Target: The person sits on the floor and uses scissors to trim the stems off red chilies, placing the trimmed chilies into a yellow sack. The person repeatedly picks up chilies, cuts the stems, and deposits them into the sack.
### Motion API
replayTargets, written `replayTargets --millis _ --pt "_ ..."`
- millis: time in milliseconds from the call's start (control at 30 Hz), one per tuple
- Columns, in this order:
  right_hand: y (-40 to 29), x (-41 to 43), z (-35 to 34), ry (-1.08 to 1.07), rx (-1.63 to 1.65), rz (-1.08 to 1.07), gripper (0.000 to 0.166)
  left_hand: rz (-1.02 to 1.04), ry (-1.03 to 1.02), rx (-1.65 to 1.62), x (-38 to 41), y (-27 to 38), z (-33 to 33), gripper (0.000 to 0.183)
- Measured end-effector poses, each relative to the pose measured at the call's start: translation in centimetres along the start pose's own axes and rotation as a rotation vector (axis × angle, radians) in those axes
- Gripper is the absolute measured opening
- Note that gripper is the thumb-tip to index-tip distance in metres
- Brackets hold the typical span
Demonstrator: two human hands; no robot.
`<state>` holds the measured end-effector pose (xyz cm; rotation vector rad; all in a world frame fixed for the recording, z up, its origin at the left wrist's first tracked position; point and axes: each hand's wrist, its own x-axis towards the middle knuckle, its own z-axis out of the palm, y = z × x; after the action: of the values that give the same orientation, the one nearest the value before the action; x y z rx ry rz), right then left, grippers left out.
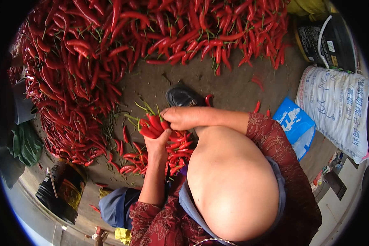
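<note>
My left hand [157,140] is wrapped around a bunch of red chili peppers [153,124], their green stems pointing up and away from me. Against the bunch's right side, my right hand [181,118] has its thumb and fingers pinched at the stem end of one chili; the fingertips are partly hidden. Beneath both hands lies a smaller heap of red chilies [180,153], with part of it behind my forearm and bare knee [230,175]. Loose green stems [110,129] are scattered on the floor left of the hands.
A large pile of red chilies [77,77] curves across the front and left. Black buckets stand at lower left [61,190] and upper right [326,43]. A white printed woven sack [335,110] and a blue-and-white bag [295,126] lie right. My black shoe [183,95] is ahead.
</note>
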<state>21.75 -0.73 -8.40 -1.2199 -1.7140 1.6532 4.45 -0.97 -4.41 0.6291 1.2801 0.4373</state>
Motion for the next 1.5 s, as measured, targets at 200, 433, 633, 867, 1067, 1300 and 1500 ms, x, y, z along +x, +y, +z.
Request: replayTargets --millis 200,433,633,867,1067,1300,1500 --pt "-3.0 0.3 -2.8 -0.198 -0.461 0.101 0.014 -0.145 -0.010 -0.130 -0.4 0.6 1.3 0.044" --pt "1.8 4.9 -15.0 0.638 -1.273 0.092 0.009 -0.117 -0.011 -0.145 -0.6 1.0 0.7 0.044" --pt "3.2 5.3 -14.8 0.370 -1.201 0.429 0.013 -0.049 0.024 -0.196 -0.3 2.0 0.7 0.034" --pt "1.8 -2.0 -7.7 0.084 -0.756 0.391 0.024 -0.079 0.018 -0.150 -0.8 2.6 0.4 0.030" --pt "3.6 -4.1 -10.3 0.466 -0.782 0.350 0.018 -0.070 0.013 -0.137 -0.6 2.6 0.4 0.029" --pt "5.7 0.8 -14.6 0.285 -1.244 0.252 0.017 -0.088 -0.012 -0.098 -0.3 2.2 0.5 0.032" --pt "4.9 2.2 -13.2 0.018 -1.395 0.311 0.014 -0.130 -0.062 -0.096 -0.3 2.3 0.3 0.038"
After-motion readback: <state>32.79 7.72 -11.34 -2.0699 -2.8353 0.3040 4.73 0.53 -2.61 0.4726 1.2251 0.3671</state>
